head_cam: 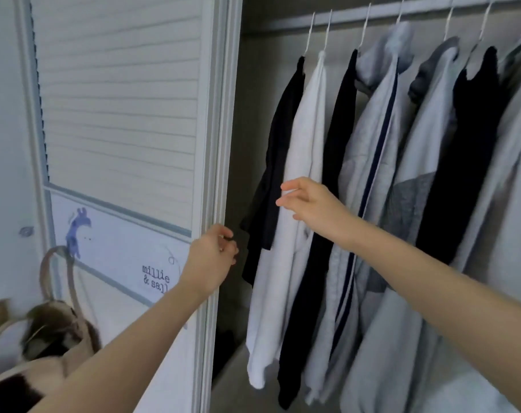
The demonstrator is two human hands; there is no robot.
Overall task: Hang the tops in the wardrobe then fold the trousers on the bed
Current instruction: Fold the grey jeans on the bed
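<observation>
White louvred slats covered the wardrobe door [119,93], which stood to the left of the open wardrobe, and the left hand [211,260] was at its inner edge, fingers curled close together at the frame and against the hem of the black top [278,162]; whether they pinched the cloth or the door edge could not be told. The right hand [308,204] reached in front of the hanging clothes with its fingers loosely spread and holding nothing, the fingertips just beside the black top and over the white top [301,162]. The tops hung in a row on white hangers [310,34] from the rail [354,14]: black, white, then another dark top [339,138], a grey zipped hoodie [378,120] and further grey and black garments to the right. A tan-handled bag [59,317] sat blurred at the lower left, in front of a door panel with a blue giraffe picture [76,231].
</observation>
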